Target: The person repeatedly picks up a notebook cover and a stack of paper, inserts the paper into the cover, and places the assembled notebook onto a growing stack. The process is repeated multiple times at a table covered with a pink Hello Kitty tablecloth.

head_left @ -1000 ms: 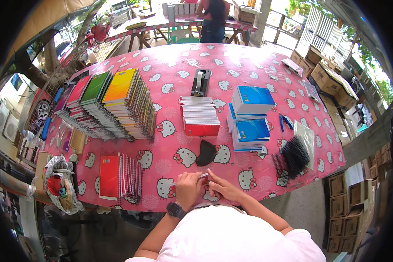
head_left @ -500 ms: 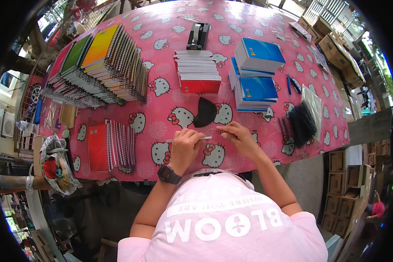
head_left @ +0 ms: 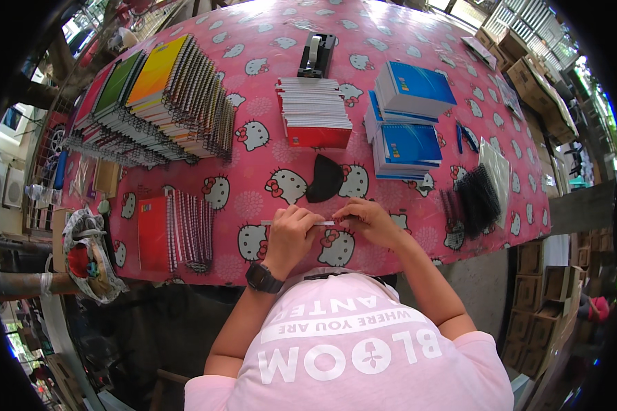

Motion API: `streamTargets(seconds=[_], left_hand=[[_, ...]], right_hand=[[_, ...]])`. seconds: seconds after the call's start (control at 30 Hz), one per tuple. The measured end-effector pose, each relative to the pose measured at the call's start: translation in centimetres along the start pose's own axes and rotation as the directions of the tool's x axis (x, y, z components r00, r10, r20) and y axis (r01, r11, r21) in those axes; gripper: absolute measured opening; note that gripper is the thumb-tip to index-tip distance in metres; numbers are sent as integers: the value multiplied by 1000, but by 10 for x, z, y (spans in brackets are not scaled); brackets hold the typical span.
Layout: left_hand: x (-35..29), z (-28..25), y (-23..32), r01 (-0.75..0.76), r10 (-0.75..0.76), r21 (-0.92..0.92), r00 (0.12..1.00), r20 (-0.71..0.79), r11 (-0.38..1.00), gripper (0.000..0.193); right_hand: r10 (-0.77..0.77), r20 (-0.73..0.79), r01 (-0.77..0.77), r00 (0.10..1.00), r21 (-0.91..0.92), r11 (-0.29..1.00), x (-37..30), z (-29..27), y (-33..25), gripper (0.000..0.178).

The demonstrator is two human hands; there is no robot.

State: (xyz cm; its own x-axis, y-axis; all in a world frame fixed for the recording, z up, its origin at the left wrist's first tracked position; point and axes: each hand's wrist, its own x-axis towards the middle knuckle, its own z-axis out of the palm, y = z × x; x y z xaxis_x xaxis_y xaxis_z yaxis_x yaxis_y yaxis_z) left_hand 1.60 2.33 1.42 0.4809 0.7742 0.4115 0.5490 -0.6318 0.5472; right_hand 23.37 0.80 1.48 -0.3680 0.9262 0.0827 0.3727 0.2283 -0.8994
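Near the table's front edge, my left hand (head_left: 293,233) is closed over a thin notebook pad (head_left: 328,222) held edge-on, its pale edge showing at both sides of the fingers. My right hand (head_left: 367,222) pinches at the pad's right end; a small dark thing at its fingertips is too small to make out. Just beyond the hands lies a black folded face mask (head_left: 325,179). Behind that stands a stack of red-covered pads (head_left: 315,137) with white edges. At the left front sit red wire-bound notebooks (head_left: 154,233).
Tall rows of spiral notebooks (head_left: 159,72) fill the far left. Blue-covered pads (head_left: 411,144) are stacked right of centre. Pliers (head_left: 467,138) and black binding coils (head_left: 476,202) lie at the right. A tape dispenser (head_left: 315,58) stands at the back; a plastic bag (head_left: 89,257) hangs at left.
My right hand has moved slightly left and down, its fingertips now meeting the pad's right end. My left hand keeps its hold. The view has shifted a little.
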Motion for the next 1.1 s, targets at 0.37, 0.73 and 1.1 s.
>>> streamTargets(seconds=[0.37, 0.73, 1.1], left_hand=[[-2, 1, 2, 16, -16, 4, 1000, -26, 1000, 12], [0, 0, 3, 7, -7, 10, 1000, -24, 1000, 13], [-3, 5, 13, -27, 28, 15, 998, -48, 1000, 16]], right_hand=[[79, 156, -80, 985, -1, 997, 4, -4, -5, 25], [-74, -10, 73, 997, -62, 995, -2, 4, -7, 25], [-31, -48, 30, 998, -25, 999, -7, 10, -8, 24]])
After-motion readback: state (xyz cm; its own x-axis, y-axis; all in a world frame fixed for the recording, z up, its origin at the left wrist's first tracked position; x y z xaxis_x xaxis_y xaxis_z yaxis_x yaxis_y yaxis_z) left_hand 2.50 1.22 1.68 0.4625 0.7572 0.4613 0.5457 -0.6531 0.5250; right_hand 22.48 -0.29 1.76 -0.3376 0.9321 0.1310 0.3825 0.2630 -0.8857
